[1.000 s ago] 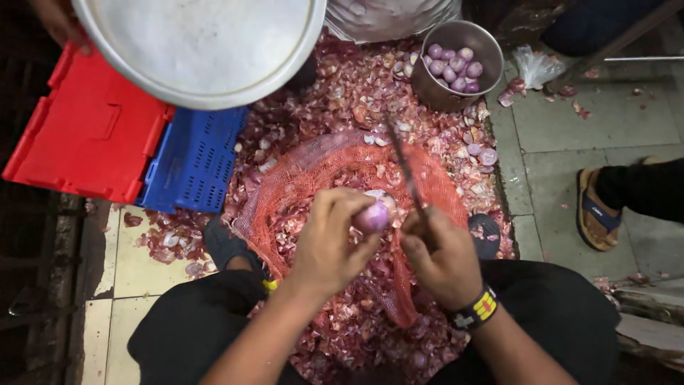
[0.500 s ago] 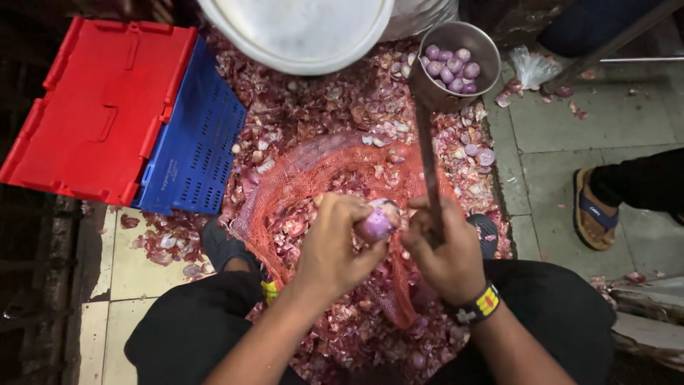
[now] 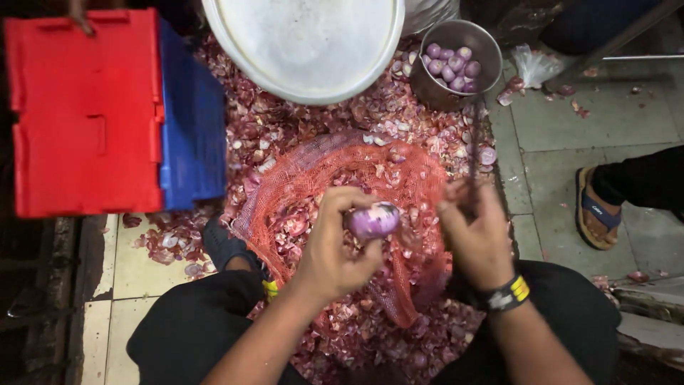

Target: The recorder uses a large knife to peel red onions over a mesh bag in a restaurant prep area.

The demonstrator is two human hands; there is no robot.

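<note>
Left hand (image 3: 335, 249) is clamped on a peeled shallot (image 3: 373, 219), right hand (image 3: 479, 239) closed round a knife (image 3: 473, 153), above the red mesh sack (image 3: 335, 178) catching skins.

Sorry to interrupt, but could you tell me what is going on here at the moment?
A seated person is peeling shallots over a red mesh sack spread on a floor littered with purple skins. The left hand holds a partly peeled shallot, and the right hand grips a knife whose blade points away, just clear of the shallot. Peeled shallots sit in a metal pot ahead, beside a large white basin. Red and blue crates stand to the left.
</note>
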